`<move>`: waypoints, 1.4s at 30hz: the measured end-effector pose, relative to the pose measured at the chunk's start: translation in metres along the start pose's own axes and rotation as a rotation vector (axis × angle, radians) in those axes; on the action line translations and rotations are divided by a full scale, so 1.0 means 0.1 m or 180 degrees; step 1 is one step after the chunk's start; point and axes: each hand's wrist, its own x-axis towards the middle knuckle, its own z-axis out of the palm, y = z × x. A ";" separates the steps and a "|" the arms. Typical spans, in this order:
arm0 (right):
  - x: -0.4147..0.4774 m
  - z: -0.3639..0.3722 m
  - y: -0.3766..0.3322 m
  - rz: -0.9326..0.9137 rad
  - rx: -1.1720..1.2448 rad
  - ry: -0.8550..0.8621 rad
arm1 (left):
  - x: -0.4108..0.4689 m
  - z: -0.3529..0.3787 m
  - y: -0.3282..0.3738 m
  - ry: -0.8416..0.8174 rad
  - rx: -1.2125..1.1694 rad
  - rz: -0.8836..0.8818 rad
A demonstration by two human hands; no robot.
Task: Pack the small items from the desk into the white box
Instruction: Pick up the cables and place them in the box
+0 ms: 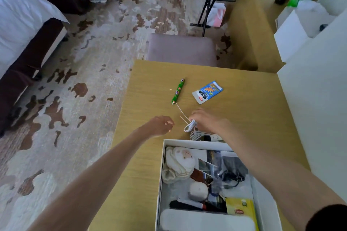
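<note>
The white box [161,178] stands open at the desk's near edge, filled with several items: white socks, a pouch, a yellow packet. Just beyond its far rim lies a bundled white cable [197,133]. My right hand [206,121] is shut on a loop of that cable, and two thin strands trail from it toward a green wrapped sausage stick [178,91]. My left hand [161,124] hovers left of the cable with fingers curled, holding nothing that I can see. A blue snack packet [207,92] lies on the desk farther back.
The yellow wooden desk [253,118] meets a white wall at the right. A mauve stool [181,48] stands behind the desk. Beds are at the left, with a folding rack, white bags and bottles at the back right.
</note>
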 end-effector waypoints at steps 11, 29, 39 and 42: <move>-0.17 0.04 0.10 0.0417 0.0551 0.0609 | 0.45 0.08 0.03 0.0303 -0.0496 0.0302; -1.40 -0.17 0.27 0.2089 0.3746 0.2346 | 0.86 0.51 0.92 -0.0426 0.2263 0.1260; -1.83 -0.19 0.07 0.1588 0.5015 0.2702 | 0.77 0.55 1.05 -0.0180 0.2483 0.0842; -1.94 -0.14 0.07 0.1551 0.5049 0.2656 | 0.63 0.42 1.09 0.0220 0.1587 0.0736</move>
